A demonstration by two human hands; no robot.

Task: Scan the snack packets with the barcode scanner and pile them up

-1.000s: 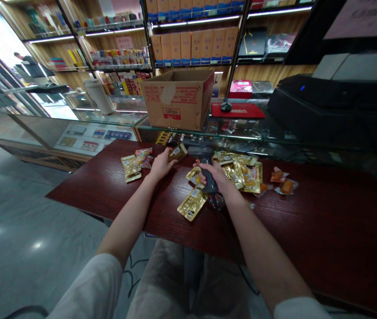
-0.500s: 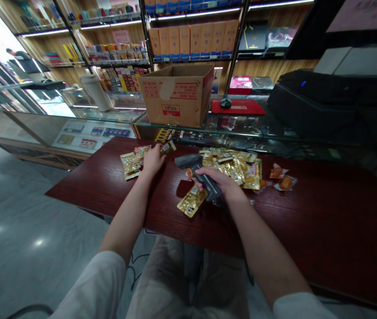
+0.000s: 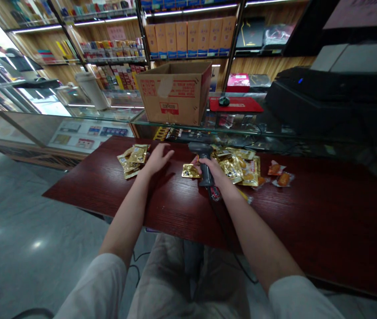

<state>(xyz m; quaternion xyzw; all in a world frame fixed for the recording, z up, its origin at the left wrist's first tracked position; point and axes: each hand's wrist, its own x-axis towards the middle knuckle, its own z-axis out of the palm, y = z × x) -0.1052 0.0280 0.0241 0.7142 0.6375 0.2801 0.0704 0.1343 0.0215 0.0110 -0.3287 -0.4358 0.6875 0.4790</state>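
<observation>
My left hand [image 3: 159,160] hovers over the table just right of a small pile of gold foil snack packets [image 3: 138,154]. Its fingers are apart and nothing is in them. In my right hand [image 3: 212,169] is a dark handheld barcode scanner [image 3: 206,170], gripped by its handle with the head pointing up and left. A single gold packet [image 3: 190,171] lies by the fingertips of that hand; whether they touch it I cannot tell. Behind my right hand spreads a larger heap of gold packets [image 3: 231,168], partly covered by the hand.
Two clear-wrapped orange-brown snacks [image 3: 283,179] lie right of the heap on the dark red table [image 3: 175,212]. An open cardboard box [image 3: 171,99] stands on the glass counter beyond, near a mouse [image 3: 223,101] on a red mat. The scanner's cable [image 3: 230,237] hangs over the front edge.
My left hand has let go of a gold packet, which now rests on the left pile. My right hand has turned the scanner more upright; the gold packet beside it appears farther from me.
</observation>
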